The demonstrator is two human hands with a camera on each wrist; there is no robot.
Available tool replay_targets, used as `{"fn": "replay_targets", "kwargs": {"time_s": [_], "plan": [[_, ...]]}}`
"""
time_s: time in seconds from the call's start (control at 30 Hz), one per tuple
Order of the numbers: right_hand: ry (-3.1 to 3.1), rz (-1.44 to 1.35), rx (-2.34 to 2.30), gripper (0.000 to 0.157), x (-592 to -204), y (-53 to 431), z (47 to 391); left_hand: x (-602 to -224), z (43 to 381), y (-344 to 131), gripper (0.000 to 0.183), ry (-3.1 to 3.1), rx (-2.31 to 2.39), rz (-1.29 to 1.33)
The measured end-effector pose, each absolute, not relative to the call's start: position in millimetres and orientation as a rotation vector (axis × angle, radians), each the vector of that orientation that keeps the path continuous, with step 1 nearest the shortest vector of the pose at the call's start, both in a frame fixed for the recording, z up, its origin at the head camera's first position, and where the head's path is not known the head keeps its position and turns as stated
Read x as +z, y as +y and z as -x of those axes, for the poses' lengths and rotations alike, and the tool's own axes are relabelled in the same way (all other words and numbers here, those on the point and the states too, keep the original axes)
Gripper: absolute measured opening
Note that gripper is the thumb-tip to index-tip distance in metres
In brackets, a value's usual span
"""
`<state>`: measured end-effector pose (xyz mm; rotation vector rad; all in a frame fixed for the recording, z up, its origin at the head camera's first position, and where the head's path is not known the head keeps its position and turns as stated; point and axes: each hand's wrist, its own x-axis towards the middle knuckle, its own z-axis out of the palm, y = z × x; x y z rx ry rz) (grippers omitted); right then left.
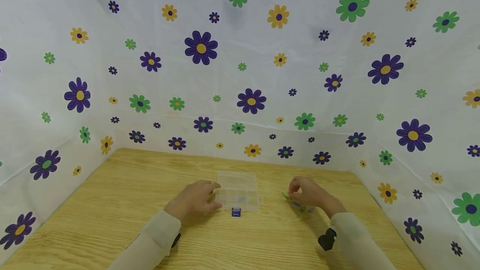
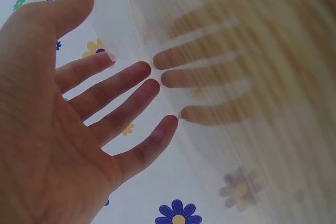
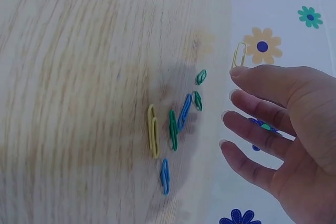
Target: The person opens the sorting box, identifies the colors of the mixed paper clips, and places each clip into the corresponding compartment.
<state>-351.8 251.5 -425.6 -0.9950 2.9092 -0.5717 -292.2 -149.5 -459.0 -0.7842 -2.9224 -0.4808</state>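
Note:
My right hand is raised over the table's right side and pinches a yellow paper clip between thumb and fingertip. Below it lie several loose paper clips: yellow ones, green ones and blue ones. At the middle of the table is a clear plastic box with compartments, its lid laid back; a small bluish content shows inside. My left hand is beside the box's left edge, fingers spread and fingertips at the tabletop. Whether it touches the box I cannot tell.
A small dark blue piece stands at the box's front edge. The wooden table is bordered at the back and sides by white flower-printed cloth. Dark wrist straps sit below the sleeves.

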Motion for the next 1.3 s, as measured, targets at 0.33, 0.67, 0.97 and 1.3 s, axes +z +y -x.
{"fn": "replay_targets", "kwargs": {"time_s": [0.33,0.67,0.97,1.3], "plan": [[2.888,1.044,-0.595,0.006,-422.8,241.9,352.4,-459.0,291.6,-148.7,0.061,-2.943,-0.482,0.743],[2.879,1.128,-0.603,0.006,-421.6,235.3,352.7,-459.5,291.2,-148.7,0.061,-2.940,-0.464,0.742],[2.872,1.143,-0.606,0.006,-423.3,232.4,353.6,-460.1,292.0,-149.3,0.062,-2.931,-0.472,0.756],[2.880,1.161,-0.583,0.008,-423.6,226.8,356.2,-460.9,293.0,-149.6,0.062,-2.911,-0.475,0.781]]}}
